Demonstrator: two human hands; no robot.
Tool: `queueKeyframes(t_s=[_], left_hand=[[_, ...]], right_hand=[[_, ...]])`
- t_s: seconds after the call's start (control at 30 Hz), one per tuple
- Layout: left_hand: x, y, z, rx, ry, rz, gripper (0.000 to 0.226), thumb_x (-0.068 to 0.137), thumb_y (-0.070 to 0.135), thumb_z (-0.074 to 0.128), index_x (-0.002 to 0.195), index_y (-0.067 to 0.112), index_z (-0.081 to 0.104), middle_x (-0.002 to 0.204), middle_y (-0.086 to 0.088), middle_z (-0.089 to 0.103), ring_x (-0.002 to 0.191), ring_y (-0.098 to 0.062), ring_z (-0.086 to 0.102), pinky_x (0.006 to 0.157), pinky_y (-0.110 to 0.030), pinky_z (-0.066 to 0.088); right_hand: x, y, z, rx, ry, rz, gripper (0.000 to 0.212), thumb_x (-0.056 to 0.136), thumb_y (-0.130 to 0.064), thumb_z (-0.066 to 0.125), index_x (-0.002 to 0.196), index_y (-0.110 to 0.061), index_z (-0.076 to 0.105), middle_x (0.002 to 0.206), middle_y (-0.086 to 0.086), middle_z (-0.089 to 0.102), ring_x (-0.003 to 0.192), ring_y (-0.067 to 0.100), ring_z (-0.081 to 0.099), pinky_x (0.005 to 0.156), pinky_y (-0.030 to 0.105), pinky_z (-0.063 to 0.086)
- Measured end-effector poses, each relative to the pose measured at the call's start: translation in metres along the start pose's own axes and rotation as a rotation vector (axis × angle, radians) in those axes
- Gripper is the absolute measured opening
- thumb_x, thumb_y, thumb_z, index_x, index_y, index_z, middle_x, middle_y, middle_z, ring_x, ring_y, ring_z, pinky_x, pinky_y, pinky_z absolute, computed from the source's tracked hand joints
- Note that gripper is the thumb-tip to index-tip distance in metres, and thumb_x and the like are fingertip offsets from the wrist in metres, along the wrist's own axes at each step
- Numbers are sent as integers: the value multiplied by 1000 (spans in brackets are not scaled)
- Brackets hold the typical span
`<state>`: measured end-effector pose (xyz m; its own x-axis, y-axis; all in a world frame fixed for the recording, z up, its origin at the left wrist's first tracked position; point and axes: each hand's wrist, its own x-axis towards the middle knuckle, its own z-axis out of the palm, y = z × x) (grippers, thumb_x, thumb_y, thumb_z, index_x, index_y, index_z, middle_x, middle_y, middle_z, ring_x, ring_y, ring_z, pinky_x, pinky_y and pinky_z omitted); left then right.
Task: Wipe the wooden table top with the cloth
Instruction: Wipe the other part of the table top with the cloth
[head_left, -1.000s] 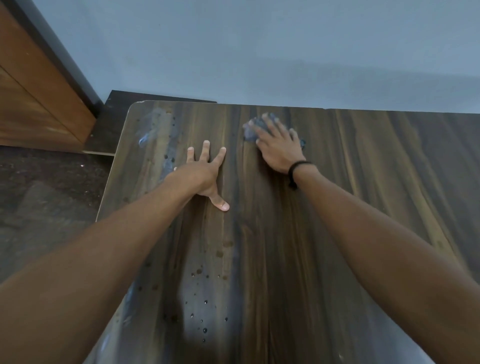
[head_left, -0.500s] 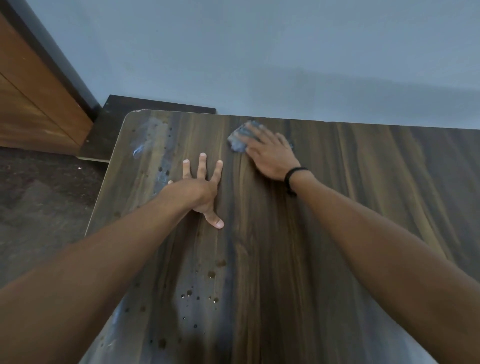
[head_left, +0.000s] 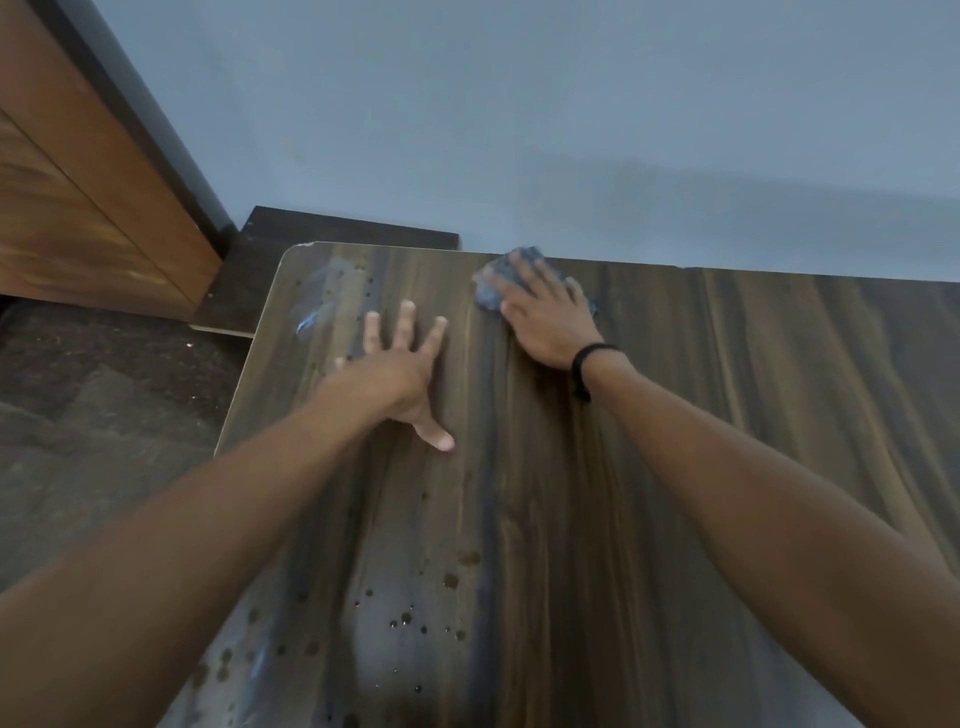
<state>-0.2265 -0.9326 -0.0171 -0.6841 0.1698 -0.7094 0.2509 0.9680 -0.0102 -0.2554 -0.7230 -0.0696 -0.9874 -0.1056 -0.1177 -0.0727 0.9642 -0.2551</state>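
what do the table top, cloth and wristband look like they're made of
Table top: dark streaked wood grain, smooth with a slight sheen where droplets bead; perhaps laminate or veneer rather than solid wood. Cloth: soft blue-grey fabric, bunched under the right hand. Wristband: thin, matte black, rubber or fabric; too small to tell.

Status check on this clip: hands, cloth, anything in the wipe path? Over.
Left hand flat on table top, fingers spread. Right hand pressing blue cloth at far edge. Droplets on near side; no obstacle seen.
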Motion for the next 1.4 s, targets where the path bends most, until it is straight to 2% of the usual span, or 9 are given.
queueKeyframes(t_s=[0.1, 0.23, 0.4, 0.57, 0.7, 0.87, 1.03, 1.2, 1.4], left_hand=[[5, -28, -10, -35, -31, -52, 155, 47, 62, 87, 139, 42, -36, 148, 0, -46, 139, -45, -30, 112, -68, 13], [6, -33, -6, -60, -46, -30, 152, 53, 58, 87, 138, 42, -39, 146, -1, -49, 137, -47, -30, 112, -67, 12], [3, -38, -1, -117, -15, 19, 148, 55, 54, 88, 141, 44, -33, 149, 2, -46, 139, -44, -30, 111, -69, 15], [6, -37, -3, -112, -26, 6, 149, 55, 54, 88, 140, 44, -34, 148, 2, -47, 138, -44, -31, 111, -70, 14], [9, -39, 1, -100, -15, 14, 151, 52, 55, 88, 141, 45, -34, 148, 3, -47, 139, -44, -31, 111, -70, 14], [10, -35, -4, -67, -47, -16, 151, 54, 57, 87, 137, 42, -40, 144, 0, -51, 136, -47, -32, 112, -68, 12], [6, -34, -4, -68, -51, -19, 151, 55, 56, 86, 138, 42, -39, 146, -1, -49, 137, -47, -32, 112, -66, 11], [2, -32, -8, -72, -46, -1, 150, 56, 57, 86, 140, 40, -38, 146, -3, -48, 137, -49, -30, 114, -65, 8], [-1, -34, -7, -59, -22, 15, 148, 58, 58, 85, 141, 39, -36, 149, -4, -46, 138, -50, -27, 114, -63, 7]], right_hand=[[-29, 20, 10, 17, -14, -114, 49, 106, -45, 18, 152, -57, 8, 166, -18, -3, 154, 10, -3, 121, 45, -1], [18, 12, -12, 66, 20, 173, 51, 107, -38, 23, 156, -50, 12, 168, -13, -3, 154, 13, -6, 121, 49, -2], [-20, -15, 20, 31, 11, -73, 51, 105, -44, 18, 153, -55, 9, 167, -15, -1, 154, 13, -3, 121, 47, -2], [19, -15, -5, 76, 33, 177, 50, 107, -38, 23, 156, -48, 14, 168, -11, -2, 154, 14, -6, 121, 48, -3], [-30, -10, 23, 13, 44, -66, 50, 105, -44, 19, 154, -54, 11, 167, -16, 1, 154, 12, -2, 120, 44, -1], [13, -5, -6, 93, 34, 200, 50, 107, -39, 22, 156, -49, 14, 168, -12, -2, 154, 14, -5, 121, 48, -3], [-44, -26, 30, 41, 42, -45, 52, 103, -43, 18, 154, -51, 13, 167, -13, 4, 154, 15, 0, 121, 47, -1], [-2, -20, 1, 90, 49, 181, 51, 107, -37, 23, 156, -48, 16, 168, -12, 1, 154, 16, -3, 122, 50, 0], [-46, -10, 18, 83, 78, 90, 50, 107, -39, 23, 155, -51, 15, 167, -15, 3, 154, 13, -1, 122, 45, -2]])
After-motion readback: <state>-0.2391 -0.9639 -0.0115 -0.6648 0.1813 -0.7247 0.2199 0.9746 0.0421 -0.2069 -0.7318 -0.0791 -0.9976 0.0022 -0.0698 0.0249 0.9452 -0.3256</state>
